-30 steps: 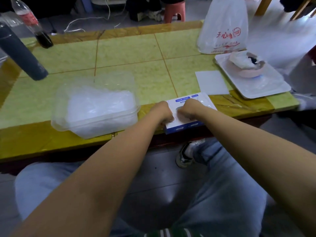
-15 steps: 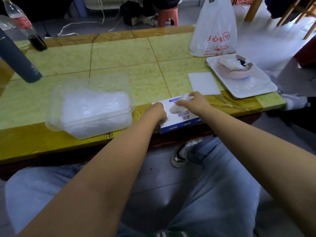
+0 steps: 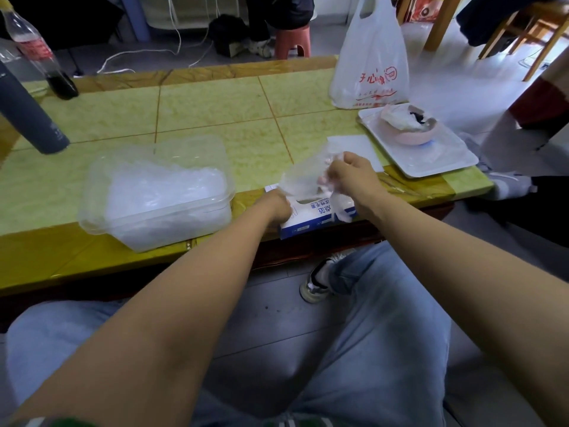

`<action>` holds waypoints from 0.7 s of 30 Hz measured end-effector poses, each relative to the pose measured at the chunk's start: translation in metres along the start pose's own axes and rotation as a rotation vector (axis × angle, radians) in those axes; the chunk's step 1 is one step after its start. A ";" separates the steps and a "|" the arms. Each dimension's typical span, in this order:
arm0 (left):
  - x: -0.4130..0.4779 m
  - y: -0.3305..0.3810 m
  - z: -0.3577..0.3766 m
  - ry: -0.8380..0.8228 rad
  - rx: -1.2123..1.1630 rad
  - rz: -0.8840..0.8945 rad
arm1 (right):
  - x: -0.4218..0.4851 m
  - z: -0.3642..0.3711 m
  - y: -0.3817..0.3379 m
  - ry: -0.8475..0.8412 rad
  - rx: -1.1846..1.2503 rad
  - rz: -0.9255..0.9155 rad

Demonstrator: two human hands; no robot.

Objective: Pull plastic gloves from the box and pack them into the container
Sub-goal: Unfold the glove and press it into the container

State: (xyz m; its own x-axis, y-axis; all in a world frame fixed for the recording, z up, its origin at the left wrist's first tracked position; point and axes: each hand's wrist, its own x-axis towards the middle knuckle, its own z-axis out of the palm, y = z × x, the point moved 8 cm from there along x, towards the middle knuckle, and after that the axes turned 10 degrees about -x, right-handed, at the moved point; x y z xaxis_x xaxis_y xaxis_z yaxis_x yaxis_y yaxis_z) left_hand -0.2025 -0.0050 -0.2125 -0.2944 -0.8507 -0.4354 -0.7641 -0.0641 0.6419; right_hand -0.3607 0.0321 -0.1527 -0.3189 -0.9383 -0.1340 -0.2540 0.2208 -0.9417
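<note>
A white and blue glove box (image 3: 314, 218) lies at the table's near edge. My left hand (image 3: 277, 208) rests on the box's left end and holds it down; how its fingers lie is hidden. My right hand (image 3: 349, 177) is lifted above the box and pinches a thin clear plastic glove (image 3: 303, 180) that trails from the box's slot. Left of the box stands a clear plastic container (image 3: 154, 192), holding a heap of clear gloves.
A white tray (image 3: 431, 155) with a pink bowl (image 3: 409, 124) sits at the right, a white plastic bag (image 3: 371, 63) behind it. A white sheet (image 3: 360, 146) lies just beyond my right hand. A grey flask (image 3: 27, 118) and a cola bottle (image 3: 40, 53) stand at the far left.
My right hand has risen from the box's slot, drawing a clear glove up and out. My left hand has stayed on the box's left end.
</note>
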 end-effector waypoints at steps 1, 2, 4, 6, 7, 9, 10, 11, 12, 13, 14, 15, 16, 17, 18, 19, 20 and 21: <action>-0.002 -0.003 -0.001 -0.024 -0.147 -0.022 | -0.004 0.003 0.002 -0.027 -0.002 0.017; -0.007 -0.006 -0.003 -0.044 -0.292 -0.050 | -0.007 0.005 0.003 -0.045 0.013 0.035; -0.016 -0.008 -0.010 -0.090 -0.490 -0.094 | -0.012 0.012 0.007 -0.083 0.042 0.074; -0.026 -0.010 -0.018 -0.120 -0.664 -0.125 | -0.015 0.022 0.009 -0.133 0.034 0.094; -0.032 -0.010 -0.020 -0.156 -0.758 -0.154 | -0.016 0.028 0.009 -0.165 0.030 0.091; -0.040 -0.012 -0.019 -0.260 -0.903 -0.197 | -0.019 0.039 0.007 -0.229 -0.023 0.056; -0.043 -0.012 -0.019 -0.298 -0.952 -0.201 | -0.021 0.047 0.007 -0.272 -0.062 0.047; -0.043 -0.014 -0.021 -0.287 -0.990 -0.198 | -0.025 0.056 0.005 -0.333 -0.096 0.042; -0.042 -0.015 -0.023 -0.238 -1.008 -0.181 | -0.029 0.066 0.004 -0.402 -0.112 0.039; -0.039 -0.021 -0.028 -0.145 -0.986 -0.152 | -0.035 0.078 0.004 -0.483 -0.109 0.036; -0.037 -0.026 -0.034 -0.035 -0.910 -0.118 | -0.037 0.085 0.006 -0.534 -0.093 0.035; -0.036 -0.030 -0.041 0.063 -0.808 -0.078 | -0.042 0.089 0.003 -0.569 -0.084 0.038; -0.037 -0.032 -0.045 0.111 -0.731 -0.035 | -0.043 0.092 0.003 -0.593 -0.070 0.036; -0.039 -0.034 -0.048 0.126 -0.684 0.002 | -0.047 0.095 0.000 -0.622 -0.046 0.039; -0.042 -0.037 -0.052 0.124 -0.651 0.028 | -0.047 0.098 -0.001 -0.638 -0.002 0.046; -0.048 -0.039 -0.056 0.103 -0.611 0.042 | -0.046 0.096 -0.004 -0.634 0.043 0.049; -0.055 -0.041 -0.057 0.054 -0.567 0.038 | -0.043 0.097 -0.007 -0.619 0.076 0.040; -0.060 -0.044 -0.057 -0.006 -0.524 0.026 | -0.043 0.097 -0.012 -0.622 0.095 0.026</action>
State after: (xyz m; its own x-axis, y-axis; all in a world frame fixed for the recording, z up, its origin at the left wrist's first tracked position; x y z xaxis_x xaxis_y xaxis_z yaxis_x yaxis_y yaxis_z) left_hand -0.1185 0.0190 -0.1789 -0.3137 -0.8527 -0.4176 -0.3676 -0.2965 0.8815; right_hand -0.2557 0.0437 -0.1658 0.2742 -0.9185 -0.2847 -0.1621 0.2477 -0.9552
